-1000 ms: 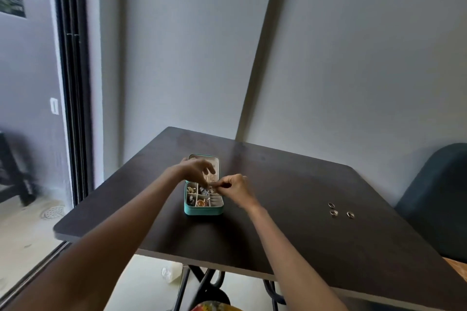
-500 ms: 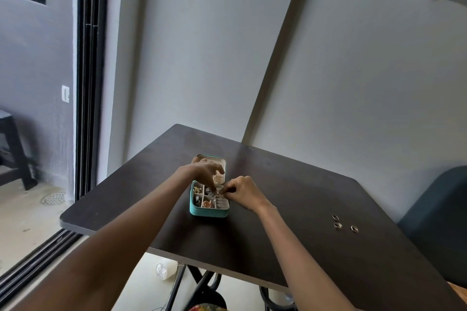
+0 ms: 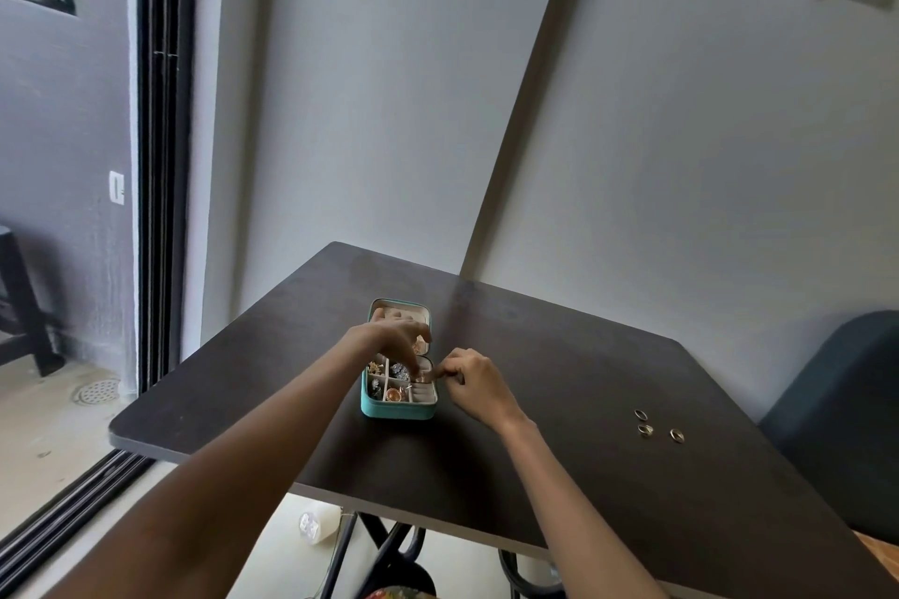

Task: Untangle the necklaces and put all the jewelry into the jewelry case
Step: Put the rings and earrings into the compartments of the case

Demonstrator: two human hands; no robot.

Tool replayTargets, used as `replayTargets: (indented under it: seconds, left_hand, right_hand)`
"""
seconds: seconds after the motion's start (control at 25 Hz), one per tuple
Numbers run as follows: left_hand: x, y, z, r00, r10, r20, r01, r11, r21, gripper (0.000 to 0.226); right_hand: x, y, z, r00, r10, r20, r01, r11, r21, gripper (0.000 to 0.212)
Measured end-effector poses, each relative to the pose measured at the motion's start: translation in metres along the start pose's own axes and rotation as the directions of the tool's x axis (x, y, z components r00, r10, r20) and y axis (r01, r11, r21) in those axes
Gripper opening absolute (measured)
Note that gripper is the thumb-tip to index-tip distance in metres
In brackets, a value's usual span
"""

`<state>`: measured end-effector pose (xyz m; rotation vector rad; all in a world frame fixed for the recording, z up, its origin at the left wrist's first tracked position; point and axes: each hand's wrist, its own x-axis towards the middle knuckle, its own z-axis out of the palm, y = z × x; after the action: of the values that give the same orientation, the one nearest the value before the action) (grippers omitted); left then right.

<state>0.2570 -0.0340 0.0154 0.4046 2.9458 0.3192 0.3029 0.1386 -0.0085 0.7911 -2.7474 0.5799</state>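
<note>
A small teal jewelry case (image 3: 396,410) lies open on the dark table (image 3: 559,428), its cream compartments holding gold and silver pieces. My left hand (image 3: 396,338) hovers over the case with fingertips reaching down into its right upper compartment. My right hand (image 3: 469,379) sits at the case's right edge, fingers curled, pinching something tiny that I cannot make out, perhaps a thin chain. Three rings (image 3: 654,427) lie loose on the table to the right.
The table stands in a wall corner. A dark upholstered chair (image 3: 836,413) is at the right. A sliding glass door (image 3: 160,161) is at the left, with a balcony beyond. A small white bottle (image 3: 318,523) lies on the floor under the table.
The view shifted slightly. My left hand's fingers dipped lower into the case, and my right hand stayed at the case's right edge, still pinching.
</note>
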Motion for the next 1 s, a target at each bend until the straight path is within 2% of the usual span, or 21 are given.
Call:
replayTargets:
  seconds: [0.16,0.36,0.44,0.56,0.72,0.84,0.92,1.0]
  left_hand:
    - [-0.002,0.002,-0.002,1.000,-0.008,-0.020,0.009,0.999,0.039,0.069]
    - [-0.002,0.001,-0.002,0.999,-0.010,-0.038,0.012,0.998,0.062,0.073]
    - [-0.001,0.003,-0.004,0.999,-0.007,-0.036,0.007,1.000,0.000,0.069]
    - [-0.003,0.019,-0.010,0.997,0.015,-0.079,-0.023,0.994,-0.105,0.055]
    - [0.007,0.075,0.005,0.968,0.086,-0.234,-0.152,0.947,-0.281,0.032]
    - [0.024,0.149,0.039,0.935,0.187,-0.301,-0.307,0.853,-0.422,0.027]
    - [0.035,0.202,0.061,0.918,0.245,-0.313,-0.372,0.808,-0.458,0.027]
    - [0.050,0.247,0.084,0.919,0.257,-0.300,-0.381,0.778,-0.500,0.029]
  right_hand:
    - [-0.001,0.001,0.005,1.000,-0.012,-0.002,0.012,0.997,-0.071,0.034]
    - [0.002,0.001,0.010,1.000,0.006,-0.008,-0.006,0.998,-0.064,0.035]
    - [0.001,0.002,0.010,1.000,0.025,-0.016,-0.025,1.000,-0.012,0.035]
    - [0.001,0.011,0.003,0.973,0.181,-0.144,-0.157,0.974,0.162,0.036]
    - [-0.014,0.044,-0.016,0.872,0.441,-0.213,-0.389,0.888,0.246,0.025]
    - [-0.049,0.093,-0.034,0.706,0.640,-0.305,-0.553,0.766,0.328,0.020]
    - [-0.082,0.129,-0.048,0.595,0.709,-0.378,-0.605,0.705,0.371,0.014]
    - [-0.116,0.160,-0.063,0.509,0.745,-0.431,-0.671,0.657,0.344,0.011]
